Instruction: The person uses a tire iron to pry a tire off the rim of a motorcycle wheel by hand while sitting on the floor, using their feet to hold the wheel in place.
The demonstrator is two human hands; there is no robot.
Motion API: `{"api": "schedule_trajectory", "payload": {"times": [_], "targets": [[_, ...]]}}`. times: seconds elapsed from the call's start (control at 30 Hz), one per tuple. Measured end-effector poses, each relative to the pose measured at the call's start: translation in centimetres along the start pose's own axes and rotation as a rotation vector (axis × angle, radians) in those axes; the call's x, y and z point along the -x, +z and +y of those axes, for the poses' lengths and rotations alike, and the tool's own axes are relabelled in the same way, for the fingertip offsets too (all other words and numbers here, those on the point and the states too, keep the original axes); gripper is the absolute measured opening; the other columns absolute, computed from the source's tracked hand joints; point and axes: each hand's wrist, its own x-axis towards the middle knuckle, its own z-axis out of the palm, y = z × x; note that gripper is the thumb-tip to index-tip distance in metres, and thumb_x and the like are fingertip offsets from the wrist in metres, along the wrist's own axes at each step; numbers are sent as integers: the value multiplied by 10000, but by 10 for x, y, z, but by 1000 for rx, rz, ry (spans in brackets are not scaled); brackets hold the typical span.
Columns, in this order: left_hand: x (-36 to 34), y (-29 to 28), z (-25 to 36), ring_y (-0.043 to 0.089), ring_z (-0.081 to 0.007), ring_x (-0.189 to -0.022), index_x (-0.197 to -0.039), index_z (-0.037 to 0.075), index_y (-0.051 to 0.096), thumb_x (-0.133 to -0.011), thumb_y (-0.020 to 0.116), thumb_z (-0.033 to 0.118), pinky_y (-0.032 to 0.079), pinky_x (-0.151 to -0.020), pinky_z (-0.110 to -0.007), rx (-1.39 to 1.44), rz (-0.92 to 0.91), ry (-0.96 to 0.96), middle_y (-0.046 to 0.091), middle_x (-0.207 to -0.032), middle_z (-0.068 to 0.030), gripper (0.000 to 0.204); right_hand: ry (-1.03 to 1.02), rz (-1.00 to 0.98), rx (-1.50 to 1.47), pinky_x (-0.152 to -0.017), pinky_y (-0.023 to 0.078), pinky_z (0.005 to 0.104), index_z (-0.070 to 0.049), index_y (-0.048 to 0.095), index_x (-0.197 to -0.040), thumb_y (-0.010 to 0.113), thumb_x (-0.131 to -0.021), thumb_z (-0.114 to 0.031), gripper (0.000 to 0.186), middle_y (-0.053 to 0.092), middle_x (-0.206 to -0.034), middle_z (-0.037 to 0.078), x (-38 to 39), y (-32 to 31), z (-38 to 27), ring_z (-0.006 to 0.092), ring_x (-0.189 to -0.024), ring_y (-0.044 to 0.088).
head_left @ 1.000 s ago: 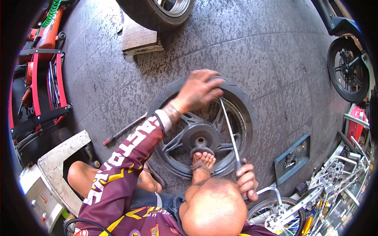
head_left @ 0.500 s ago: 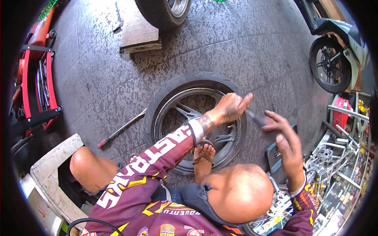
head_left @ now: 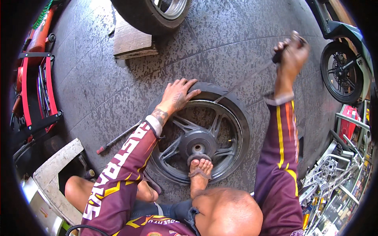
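A spoked alloy wheel [head_left: 217, 123] with a black tire [head_left: 243, 121] lies flat on the floor, my sandaled foot [head_left: 199, 176] on its lower hub area. My left hand [head_left: 175, 97] rests on the upper left of the tire, fingers apart. My right hand [head_left: 292, 55], raised at upper right, is closed on the dark handle of a long metal tire lever [head_left: 246, 80], whose far end sits between the tire and the rim at the top. A second rod with a red tip [head_left: 118, 138] lies left of the wheel.
A wooden block [head_left: 133, 42] and another tire [head_left: 153, 21] are at the top. A red tool cart [head_left: 26, 94] stands left, a white stool [head_left: 56, 166] lower left. A motorcycle's front wheel [head_left: 326, 70] stands right, with metal parts [head_left: 330, 173] piled below it.
My right hand has swung from lower right up and away, levering the rod over. My left hand has come back from the middle right onto the tire's upper left.
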Motion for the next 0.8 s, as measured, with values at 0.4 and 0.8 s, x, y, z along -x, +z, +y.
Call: {"api": "schedule_trajectory", "payload": {"times": [0.4, 0.8], "targets": [[-4, 2, 11, 549, -304, -1168, -1381, 164, 533, -979, 467, 549, 413, -978, -452, -15, 14, -13, 600, -1214, -113, 560, -98, 54, -238, -648, 450, 396, -144, 398, -846, 564, -944, -330, 268, 407, -575, 15, 191, -123, -97, 163, -542, 485], [-7, 2, 20, 556, -325, -1170, -1319, 143, 587, -995, 449, 505, 416, -990, -443, 65, 59, -1, 622, -1219, -131, 505, 560, -7, 70, -1013, 469, 534, 2, 554, -1142, 562, -962, -273, 329, 639, -1230, 229, 350, -214, -125, 385, -1257, 552]]}}
